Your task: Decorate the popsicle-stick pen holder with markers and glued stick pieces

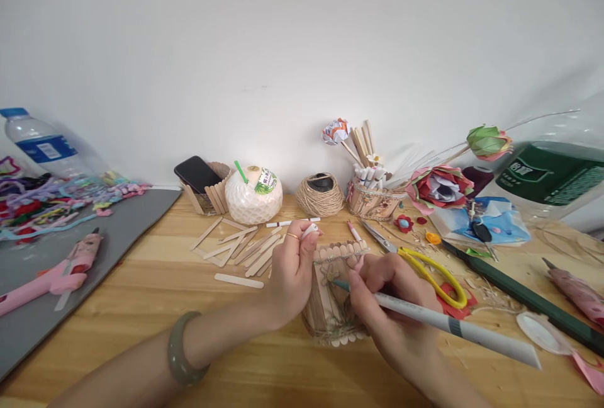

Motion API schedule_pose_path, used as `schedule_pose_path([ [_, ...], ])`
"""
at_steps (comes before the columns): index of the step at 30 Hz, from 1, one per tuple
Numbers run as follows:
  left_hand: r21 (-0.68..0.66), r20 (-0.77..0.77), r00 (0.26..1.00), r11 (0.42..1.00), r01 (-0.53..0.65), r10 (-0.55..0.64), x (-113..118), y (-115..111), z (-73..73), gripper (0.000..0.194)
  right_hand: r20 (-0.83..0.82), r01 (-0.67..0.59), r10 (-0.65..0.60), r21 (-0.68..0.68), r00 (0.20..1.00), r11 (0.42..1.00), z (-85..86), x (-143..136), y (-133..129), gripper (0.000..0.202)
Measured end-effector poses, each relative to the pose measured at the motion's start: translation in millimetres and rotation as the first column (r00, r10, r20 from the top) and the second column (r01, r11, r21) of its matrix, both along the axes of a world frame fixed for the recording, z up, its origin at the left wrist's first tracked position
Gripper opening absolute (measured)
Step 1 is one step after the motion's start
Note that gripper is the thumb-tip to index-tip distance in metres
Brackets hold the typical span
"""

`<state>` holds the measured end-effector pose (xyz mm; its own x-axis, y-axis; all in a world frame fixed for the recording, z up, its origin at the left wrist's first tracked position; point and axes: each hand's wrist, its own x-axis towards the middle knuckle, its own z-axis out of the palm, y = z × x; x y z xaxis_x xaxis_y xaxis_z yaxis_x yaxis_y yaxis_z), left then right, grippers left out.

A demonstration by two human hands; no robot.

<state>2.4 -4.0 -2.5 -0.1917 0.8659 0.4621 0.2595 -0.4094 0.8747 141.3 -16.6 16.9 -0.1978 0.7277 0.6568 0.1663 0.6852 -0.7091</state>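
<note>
My right hand [399,301] is closed around a long white marker [438,317] with a teal tip. That tip points at the face of a small box made of wooden craft sticks [325,307], trimmed with twine and small decorations. The box lies on the table between my hands, partly hidden by my right fingers. My left hand [292,269] is curled at the box's left side, pinching a small white cap [309,230] between thumb and finger. Whether the left hand also touches the box I cannot tell.
Loose craft sticks [238,281] lie left of the box. Behind stand a wrapped coconut [253,200], a twine ball [316,197] and a pen holder [377,200]. Yellow-handled scissors [438,276] and a paper flower [438,186] are right; a pink glue gun [56,279] is left.
</note>
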Motion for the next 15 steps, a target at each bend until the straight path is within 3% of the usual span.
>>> schedule_pose_path([
  [15, 0.014, 0.002, 1.0, 1.0, 0.011, -0.011, -0.2, 0.7, -1.5, 0.025, -0.03, 0.04, -0.042, -0.056, 0.999, 0.998, -4.6, -0.1, 1.0, 0.031],
])
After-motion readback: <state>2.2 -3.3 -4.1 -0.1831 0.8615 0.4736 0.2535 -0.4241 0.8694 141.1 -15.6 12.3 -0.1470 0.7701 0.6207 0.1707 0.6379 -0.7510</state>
